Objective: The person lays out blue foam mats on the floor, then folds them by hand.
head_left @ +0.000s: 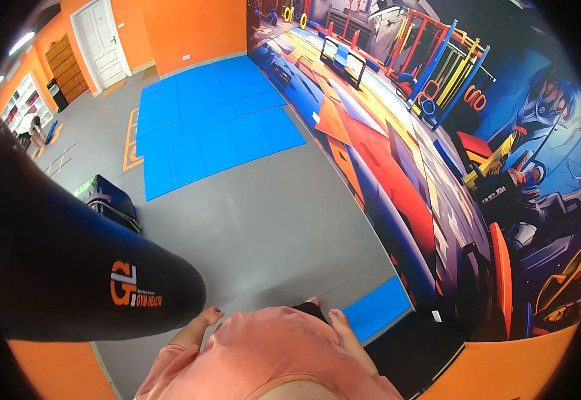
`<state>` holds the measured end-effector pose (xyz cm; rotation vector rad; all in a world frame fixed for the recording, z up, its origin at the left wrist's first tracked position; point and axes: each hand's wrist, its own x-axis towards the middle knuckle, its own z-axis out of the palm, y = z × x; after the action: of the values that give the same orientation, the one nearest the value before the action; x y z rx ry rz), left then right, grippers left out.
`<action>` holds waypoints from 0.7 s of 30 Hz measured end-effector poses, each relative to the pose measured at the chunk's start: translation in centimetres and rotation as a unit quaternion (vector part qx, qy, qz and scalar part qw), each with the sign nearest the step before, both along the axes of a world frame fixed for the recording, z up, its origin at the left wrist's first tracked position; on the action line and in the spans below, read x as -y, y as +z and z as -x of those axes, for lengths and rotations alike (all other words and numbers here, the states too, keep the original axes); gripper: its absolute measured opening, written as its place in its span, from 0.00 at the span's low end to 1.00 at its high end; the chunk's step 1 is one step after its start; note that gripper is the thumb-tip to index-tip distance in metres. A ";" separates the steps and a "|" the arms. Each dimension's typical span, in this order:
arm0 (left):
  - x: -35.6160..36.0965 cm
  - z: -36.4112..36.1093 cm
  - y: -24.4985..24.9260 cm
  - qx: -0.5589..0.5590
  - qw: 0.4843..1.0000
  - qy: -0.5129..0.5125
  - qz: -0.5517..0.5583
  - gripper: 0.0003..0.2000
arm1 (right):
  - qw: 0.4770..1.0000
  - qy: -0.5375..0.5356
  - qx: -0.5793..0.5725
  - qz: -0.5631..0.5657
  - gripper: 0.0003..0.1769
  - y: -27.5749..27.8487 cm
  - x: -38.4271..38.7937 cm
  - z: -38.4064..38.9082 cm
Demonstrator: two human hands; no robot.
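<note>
My left hand (212,315) hangs low beside my body, just right of the rounded lower end of a black punching bag (184,280) with an orange and white logo. A small gap seems to separate them. The fingers look curled, with nothing visible in them. On the other side, my right hand (336,317) is also down, fingers curled, and I see nothing in it. Black fabric (312,309) and part of a bare foot (314,300) show between the hands, beyond my pink shirt (270,347).
Blue mats (217,113) cover part of the grey floor (257,220) ahead; another blue mat (374,310) lies at right beside a black panel (414,357). A dark bag (109,203) stands behind the punching bag. Far left, a person (35,128) bends down. A mural wall (397,167) runs along the right.
</note>
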<state>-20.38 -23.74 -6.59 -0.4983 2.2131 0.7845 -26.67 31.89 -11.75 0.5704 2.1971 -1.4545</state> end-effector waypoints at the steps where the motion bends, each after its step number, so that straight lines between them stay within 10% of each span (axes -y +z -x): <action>1: -0.4 1.8 -0.2 -0.030 0.999 -0.005 -0.009 0.26 | 1.000 -0.002 -0.001 0.001 0.20 0.8 0.2 1.1; 5: -4.4 12.5 0.7 -0.222 0.958 0.134 -0.121 0.16 | 0.998 0.015 0.054 0.002 0.20 -0.5 -2.8 3.9; 10: -13.6 30.2 29.2 -0.409 0.780 0.259 -0.396 0.06 | 0.979 0.105 0.170 -0.051 0.19 -0.5 -10.5 10.1; 13: -16.0 31.6 46.0 -0.400 0.579 0.097 -0.703 0.09 | 0.970 0.119 0.179 -0.111 0.20 -1.8 -15.8 15.8; 14: -14.5 35.7 48.0 -0.334 0.454 -0.285 -0.775 0.11 | 0.967 0.120 0.182 -0.130 0.20 -2.1 -17.3 17.8; 15: -16.6 36.0 52.9 -0.322 0.364 -0.358 -0.797 0.08 | 0.964 0.118 0.188 -0.145 0.20 -2.5 -18.2 19.5; 16: -17.3 34.4 57.7 -0.477 0.469 -0.354 -0.654 0.08 | 0.961 0.114 0.197 -0.158 0.20 -2.7 -20.2 21.6; 18: -22.9 32.4 57.4 -0.656 0.360 -0.205 -0.631 0.12 | 0.974 0.087 0.139 -0.155 0.23 -5.1 -21.2 22.3; 21: -27.9 37.4 60.0 -0.664 0.334 -0.324 -0.585 0.15 | 0.985 0.085 0.036 -0.147 0.18 -5.5 -21.8 28.7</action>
<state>-57.83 4.15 53.44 2.3423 1.5356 2.2973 -55.35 53.67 -17.23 0.5084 2.3549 -1.0150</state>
